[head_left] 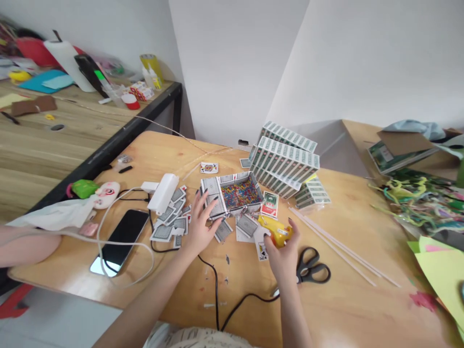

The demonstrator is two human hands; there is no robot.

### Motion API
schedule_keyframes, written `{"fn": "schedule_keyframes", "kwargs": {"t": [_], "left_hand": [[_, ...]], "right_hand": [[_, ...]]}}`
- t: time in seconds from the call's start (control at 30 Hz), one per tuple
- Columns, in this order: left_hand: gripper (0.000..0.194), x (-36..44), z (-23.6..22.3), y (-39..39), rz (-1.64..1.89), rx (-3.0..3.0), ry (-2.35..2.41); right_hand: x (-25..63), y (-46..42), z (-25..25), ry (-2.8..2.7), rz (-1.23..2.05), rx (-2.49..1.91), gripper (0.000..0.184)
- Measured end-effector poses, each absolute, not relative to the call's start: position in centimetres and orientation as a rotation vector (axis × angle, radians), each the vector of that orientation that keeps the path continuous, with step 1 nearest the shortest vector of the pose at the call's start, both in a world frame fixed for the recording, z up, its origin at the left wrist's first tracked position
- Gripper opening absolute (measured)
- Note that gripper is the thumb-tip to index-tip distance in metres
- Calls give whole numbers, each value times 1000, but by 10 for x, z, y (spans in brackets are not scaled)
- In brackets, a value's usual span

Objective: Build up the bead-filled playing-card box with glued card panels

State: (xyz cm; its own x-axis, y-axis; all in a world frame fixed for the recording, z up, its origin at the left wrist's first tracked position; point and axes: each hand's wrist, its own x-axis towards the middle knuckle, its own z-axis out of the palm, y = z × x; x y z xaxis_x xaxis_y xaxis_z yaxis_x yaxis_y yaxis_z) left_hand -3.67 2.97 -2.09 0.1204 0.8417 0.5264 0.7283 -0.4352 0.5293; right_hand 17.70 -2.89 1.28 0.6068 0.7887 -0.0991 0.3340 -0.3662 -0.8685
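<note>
My left hand [203, 224] has its fingers spread against the near left side of an open box built from playing cards [213, 186]. Small multicoloured pieces [239, 195] fill the box's right part, while patterned cards cover its left part. My right hand [284, 251] is at a yellow glue gun [273, 227], thumb and forefinger wide apart on either side of it. The gun lies on the table just right of some face-down cards [247, 225]. A king card [261, 244] lies partly beneath my right thumb. Black-handled scissors [311, 268] rest right of my wrist.
Stacked card packs [284, 162] stand behind the box, with a red card pack [269, 204] before them. Loose cards [170, 217], a white power adapter [164, 193] and a phone [121, 239] lie left. A black cable [216, 285] crosses the front; glue sticks [337, 244] lie right.
</note>
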Motion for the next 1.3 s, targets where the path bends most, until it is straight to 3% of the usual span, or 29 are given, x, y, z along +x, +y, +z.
{"fn": "schedule_keyframes", "kwargs": {"t": [0.17, 0.5, 0.73, 0.9, 1.1, 1.3], "left_hand": [[26, -37, -27, 26, 1236, 2213, 1585], [23, -50, -16, 29, 1354, 2279, 1603], [34, -56, -25, 25, 1262, 2286, 1549], [35, -57, -25, 21, 1257, 2199, 1544], [14, -65, -16, 11, 1542, 2073, 1520], [18, -73, -20, 0, 1473, 1615, 1593]], "right_hand": [[184, -31, 12, -841, 582, -2020, 72], [181, -33, 11, -873, 667, -1973, 72], [157, -29, 15, -1168, 625, -1839, 62], [135, -22, 13, -1405, 436, -1829, 49], [130, -20, 9, -1609, 180, -1923, 43], [131, -21, 8, -1638, 127, -1915, 45]]}}
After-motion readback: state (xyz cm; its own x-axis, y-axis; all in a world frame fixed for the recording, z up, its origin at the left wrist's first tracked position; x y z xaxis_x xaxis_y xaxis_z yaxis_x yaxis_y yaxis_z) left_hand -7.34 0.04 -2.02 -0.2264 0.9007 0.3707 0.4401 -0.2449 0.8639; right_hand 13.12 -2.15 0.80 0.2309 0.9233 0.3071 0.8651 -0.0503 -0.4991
